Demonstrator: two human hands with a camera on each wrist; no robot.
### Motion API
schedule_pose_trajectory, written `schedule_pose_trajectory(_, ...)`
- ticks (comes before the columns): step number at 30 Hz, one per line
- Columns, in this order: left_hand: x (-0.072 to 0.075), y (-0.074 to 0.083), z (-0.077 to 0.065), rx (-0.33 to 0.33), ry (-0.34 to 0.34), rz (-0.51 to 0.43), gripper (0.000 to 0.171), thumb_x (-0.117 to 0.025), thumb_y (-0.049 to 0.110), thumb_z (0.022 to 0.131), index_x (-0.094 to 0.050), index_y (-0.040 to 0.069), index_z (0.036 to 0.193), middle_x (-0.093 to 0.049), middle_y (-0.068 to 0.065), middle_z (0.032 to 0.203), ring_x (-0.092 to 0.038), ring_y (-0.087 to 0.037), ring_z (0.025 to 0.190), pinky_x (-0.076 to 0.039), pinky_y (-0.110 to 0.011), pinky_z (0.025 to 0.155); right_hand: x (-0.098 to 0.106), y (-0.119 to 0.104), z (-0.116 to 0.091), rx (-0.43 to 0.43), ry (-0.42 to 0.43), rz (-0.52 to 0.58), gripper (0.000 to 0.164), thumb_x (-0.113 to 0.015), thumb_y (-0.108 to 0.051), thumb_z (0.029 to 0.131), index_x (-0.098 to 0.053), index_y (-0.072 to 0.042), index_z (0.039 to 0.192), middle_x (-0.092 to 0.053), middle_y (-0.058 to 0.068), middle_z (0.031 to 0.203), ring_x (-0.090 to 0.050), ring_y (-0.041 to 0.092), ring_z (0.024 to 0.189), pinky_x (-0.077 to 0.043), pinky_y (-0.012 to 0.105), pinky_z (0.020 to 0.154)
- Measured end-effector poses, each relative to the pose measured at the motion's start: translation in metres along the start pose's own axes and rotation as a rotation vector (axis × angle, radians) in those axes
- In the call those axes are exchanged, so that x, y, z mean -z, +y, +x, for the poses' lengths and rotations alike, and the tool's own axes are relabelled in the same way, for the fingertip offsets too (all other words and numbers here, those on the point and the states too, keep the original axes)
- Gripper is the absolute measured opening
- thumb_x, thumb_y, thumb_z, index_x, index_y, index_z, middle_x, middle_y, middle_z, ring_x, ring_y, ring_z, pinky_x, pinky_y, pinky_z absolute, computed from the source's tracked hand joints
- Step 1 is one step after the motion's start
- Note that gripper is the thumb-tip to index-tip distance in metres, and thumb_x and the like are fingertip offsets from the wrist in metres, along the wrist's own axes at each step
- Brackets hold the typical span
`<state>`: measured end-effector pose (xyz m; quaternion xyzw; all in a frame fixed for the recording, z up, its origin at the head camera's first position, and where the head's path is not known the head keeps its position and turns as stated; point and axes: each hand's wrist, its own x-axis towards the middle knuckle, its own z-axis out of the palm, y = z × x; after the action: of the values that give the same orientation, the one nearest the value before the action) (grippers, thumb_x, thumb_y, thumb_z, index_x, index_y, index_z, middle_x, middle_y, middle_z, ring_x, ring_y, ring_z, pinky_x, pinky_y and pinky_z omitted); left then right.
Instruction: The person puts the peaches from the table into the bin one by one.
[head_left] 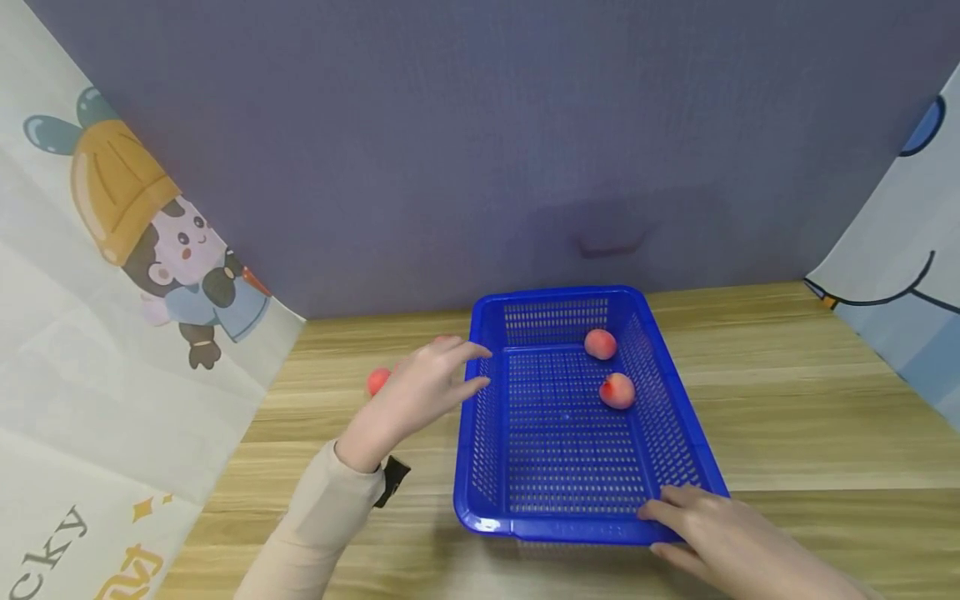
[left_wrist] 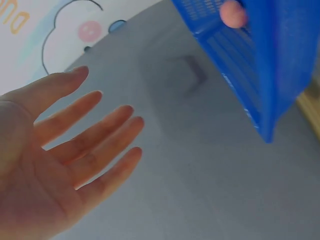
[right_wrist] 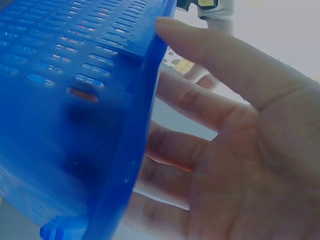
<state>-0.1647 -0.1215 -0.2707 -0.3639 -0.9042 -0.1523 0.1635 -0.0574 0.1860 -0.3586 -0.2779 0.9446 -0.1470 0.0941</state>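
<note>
A blue plastic basket (head_left: 581, 531) with slotted walls stands on the table, with two pink peaches inside: one peach (head_left: 600, 344) near the far right corner, another peach (head_left: 617, 391) just nearer along the right side. My right hand (head_left: 708, 529) grips the near right corner of the rim, thumb outside and fingers over the inner side. Beside the basket's left rim hovers my left hand (head_left: 423, 379), palm bare and fingers spread in the left wrist view (left_wrist: 75, 155). A reddish peach (head_left: 378, 381) lies on the table behind that hand, partly covered by it.
The wood-grain table (head_left: 780, 400) meets a grey-blue upright panel (head_left: 450, 150) just behind the basket. Printed white sheets hang at the left (head_left: 90, 400) and right. A black strap piece (head_left: 393, 481) shows at my left wrist.
</note>
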Motion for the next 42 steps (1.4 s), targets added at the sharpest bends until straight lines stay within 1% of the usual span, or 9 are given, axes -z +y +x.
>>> schedule_pose_trajectory(4,-0.005,-0.012,-0.012,-0.019,0.073,-0.047,0.025,-0.069,0.013,0.075,-0.064,0.006,0.098,-0.064,-0.005,0.092,-0.06,-0.013,0.069,-0.049,-0.022,0.061,-0.001,0.0,0.0,0.011,0.013,-0.009,0.032,-0.061,-0.034,0.079,-0.062,-0.01,0.101,-0.061,0.015,0.099,-0.057,0.038,0.089,-0.047,0.052,0.068)
schedule_pose_trajectory(7,-0.009,-0.022,-0.021,-0.014,0.114,-0.057,0.025,-0.069,0.011,0.074,-0.063,0.004,0.097,-0.064,-0.008,0.094,-0.061,-0.017,0.074,-0.05,-0.025,0.067,-0.002,0.0,-0.001,0.033,0.032,-0.024,0.031,-0.061,-0.034,0.08,-0.062,-0.011,0.1,-0.061,0.014,0.098,-0.058,0.036,0.088,-0.047,0.05,0.067)
schedule_pose_trajectory(12,-0.017,-0.038,-0.036,0.036,0.166,-0.029,0.027,-0.069,0.013,0.074,-0.063,0.005,0.099,-0.061,-0.007,0.091,-0.06,-0.019,0.077,-0.05,-0.029,0.067,-0.002,0.001,-0.001,0.041,0.04,-0.032,0.031,-0.061,-0.035,0.08,-0.062,-0.011,0.1,-0.062,0.013,0.097,-0.058,0.035,0.087,-0.048,0.049,0.067)
schedule_pose_trajectory(15,-0.02,-0.047,-0.045,0.062,0.174,-0.03,0.027,-0.07,0.011,0.073,-0.063,0.005,0.099,-0.061,-0.007,0.092,-0.06,-0.021,0.084,-0.05,-0.032,0.073,-0.002,0.001,-0.001,0.027,0.021,-0.02,0.032,-0.06,-0.035,0.08,-0.062,-0.011,0.1,-0.062,0.013,0.098,-0.058,0.035,0.088,-0.048,0.05,0.067)
schedule_pose_trajectory(18,-0.022,-0.055,-0.054,0.124,0.139,-0.051,0.029,-0.07,0.009,0.073,-0.062,0.002,0.1,-0.06,-0.011,0.099,-0.058,-0.025,0.093,-0.048,-0.036,0.079,-0.001,0.001,0.0,0.016,0.005,-0.011,0.033,-0.06,-0.036,0.08,-0.062,-0.011,0.101,-0.061,0.014,0.099,-0.058,0.037,0.088,-0.047,0.051,0.068)
schedule_pose_trajectory(23,-0.021,-0.067,-0.068,0.26,0.067,-0.082,0.033,-0.069,0.01,0.074,-0.06,0.001,0.104,-0.058,-0.013,0.102,-0.057,-0.026,0.089,-0.049,-0.038,0.073,-0.001,0.0,-0.001,0.023,0.012,-0.013,0.032,-0.06,-0.035,0.08,-0.062,-0.011,0.1,-0.062,0.013,0.098,-0.058,0.036,0.088,-0.047,0.05,0.068)
schedule_pose_trajectory(27,-0.022,-0.075,-0.077,0.327,0.03,-0.106,0.034,-0.068,0.007,0.074,-0.059,0.002,0.107,-0.057,-0.015,0.103,-0.057,-0.028,0.091,-0.048,-0.04,0.074,0.0,0.0,0.0,0.02,0.007,-0.016,0.031,-0.061,-0.036,0.079,-0.062,-0.012,0.1,-0.062,0.011,0.097,-0.058,0.033,0.087,-0.048,0.049,0.068)
schedule_pose_trajectory(35,-0.026,-0.092,-0.089,0.426,-0.011,-0.127,0.039,-0.066,0.009,0.077,-0.055,0.001,0.113,-0.055,-0.016,0.108,-0.054,-0.034,0.099,-0.045,-0.047,0.079,0.0,-0.001,0.0,0.009,0.005,-0.012,0.031,-0.061,-0.035,0.079,-0.062,-0.012,0.1,-0.062,0.011,0.097,-0.058,0.035,0.088,-0.047,0.05,0.068)
schedule_pose_trajectory(42,-0.031,-0.106,-0.097,0.465,-0.049,-0.107,0.044,-0.067,0.015,0.077,-0.054,-0.006,0.113,-0.055,-0.023,0.107,-0.053,-0.038,0.097,-0.044,-0.048,0.081,-0.001,0.0,0.0,0.022,0.018,-0.022,0.032,-0.061,-0.036,0.079,-0.062,-0.012,0.1,-0.062,0.01,0.097,-0.058,0.033,0.087,-0.048,0.049,0.068)
